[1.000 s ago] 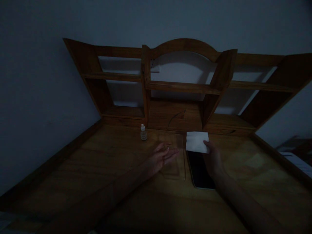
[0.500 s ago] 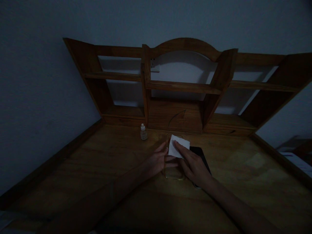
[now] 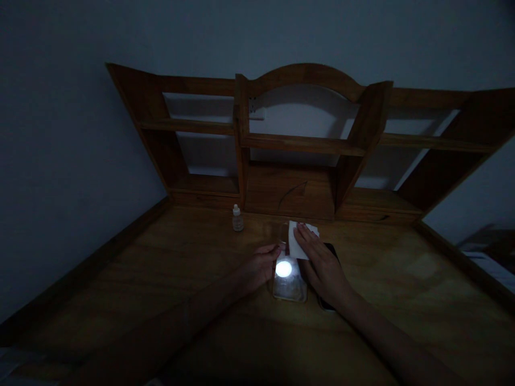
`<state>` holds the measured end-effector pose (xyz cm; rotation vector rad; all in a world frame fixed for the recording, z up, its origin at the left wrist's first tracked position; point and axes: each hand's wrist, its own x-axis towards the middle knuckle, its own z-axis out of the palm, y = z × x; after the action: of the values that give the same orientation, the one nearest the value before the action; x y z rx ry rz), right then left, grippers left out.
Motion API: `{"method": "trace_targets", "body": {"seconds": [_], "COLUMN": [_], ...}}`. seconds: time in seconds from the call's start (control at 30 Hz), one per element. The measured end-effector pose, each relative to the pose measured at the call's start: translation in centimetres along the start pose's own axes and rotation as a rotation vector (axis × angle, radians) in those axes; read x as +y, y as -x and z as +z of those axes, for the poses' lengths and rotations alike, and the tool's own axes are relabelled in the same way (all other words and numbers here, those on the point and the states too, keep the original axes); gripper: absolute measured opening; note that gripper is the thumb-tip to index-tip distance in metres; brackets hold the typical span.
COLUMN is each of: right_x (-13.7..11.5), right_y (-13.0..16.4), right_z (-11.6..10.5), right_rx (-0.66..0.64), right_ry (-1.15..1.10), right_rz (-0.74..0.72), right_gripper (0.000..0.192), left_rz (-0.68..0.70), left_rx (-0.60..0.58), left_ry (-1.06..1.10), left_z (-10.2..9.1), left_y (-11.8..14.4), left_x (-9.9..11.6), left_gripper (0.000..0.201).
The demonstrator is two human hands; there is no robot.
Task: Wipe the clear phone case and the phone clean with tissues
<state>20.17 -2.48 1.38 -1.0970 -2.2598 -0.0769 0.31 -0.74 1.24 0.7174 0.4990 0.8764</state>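
A clear glass sheet lies flat on the wooden desk and reflects a bright round light. My left hand rests at its left edge, fingertips touching it. My right hand presses a folded white cloth flat on the upper part of the glass. A dark phone lies just right of the glass, mostly hidden under my right hand.
A small white dropper bottle stands behind the glass to the left. A wooden shelf unit with bare compartments rises along the back of the desk. The room is dim. Part of a bed shows at the far right.
My right hand brought the white cloth from above the phone leftward onto the glass sheet. My left hand drew in to the glass's left edge. A bright reflection now shows on the glass.
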Motion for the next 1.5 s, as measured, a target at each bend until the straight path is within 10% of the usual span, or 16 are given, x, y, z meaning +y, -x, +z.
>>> {"method": "trace_targets", "body": {"seconds": [0.5,1.5], "right_x": [-0.2,-0.8], "right_y": [-0.3,0.6], "right_z": [-0.2,1.3], "right_rx": [-0.097,-0.154], "right_ry": [0.186,-0.306], "right_rz": [-0.068,-0.007], "right_gripper": [0.062,0.060], "left_rz": [0.013,-0.042], "left_rx": [-0.056,0.132], "left_ry": [0.021,0.093], "left_z": [-1.0,-1.4], "left_y": [-0.3,-0.4], "left_x": [-0.6,-1.0], "left_gripper": [0.016,0.022]}}
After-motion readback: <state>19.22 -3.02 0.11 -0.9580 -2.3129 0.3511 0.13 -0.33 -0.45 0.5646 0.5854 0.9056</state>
